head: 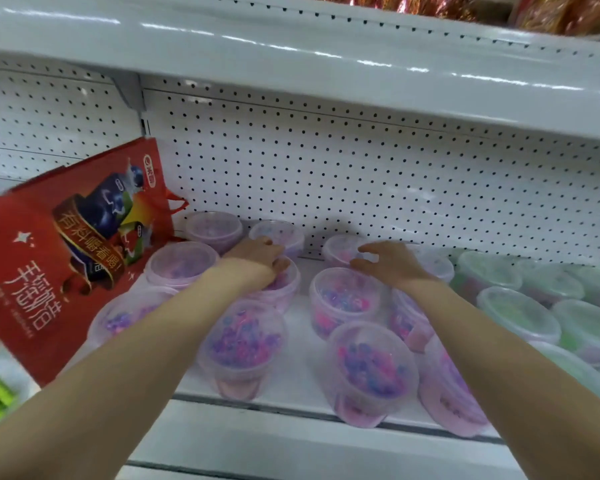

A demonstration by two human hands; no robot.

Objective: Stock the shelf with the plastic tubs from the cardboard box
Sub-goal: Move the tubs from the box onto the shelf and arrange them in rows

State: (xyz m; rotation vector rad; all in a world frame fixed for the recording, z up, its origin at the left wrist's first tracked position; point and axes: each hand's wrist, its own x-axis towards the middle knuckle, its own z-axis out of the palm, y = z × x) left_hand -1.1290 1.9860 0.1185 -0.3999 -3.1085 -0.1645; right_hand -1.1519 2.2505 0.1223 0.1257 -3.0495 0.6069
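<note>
Several clear plastic tubs of pink, purple and blue beads stand on the white shelf [298, 382]. My left hand [257, 256] rests on the lid of a tub [281, 285] in the middle row, fingers curled over its far rim. My right hand [392, 261] hovers with fingers spread just above the rear tubs, between a back tub [340, 249] and a tub [347, 299] in front of it. Two more tubs [239, 344] [371, 368] sit at the shelf's front edge. The cardboard box is out of view.
A red gift bag [73, 258] leans at the left end of the shelf. Green-lidded tubs [520, 313] fill the right side. A pegboard back wall [361, 174] and an upper shelf [326, 64] close in the space overhead.
</note>
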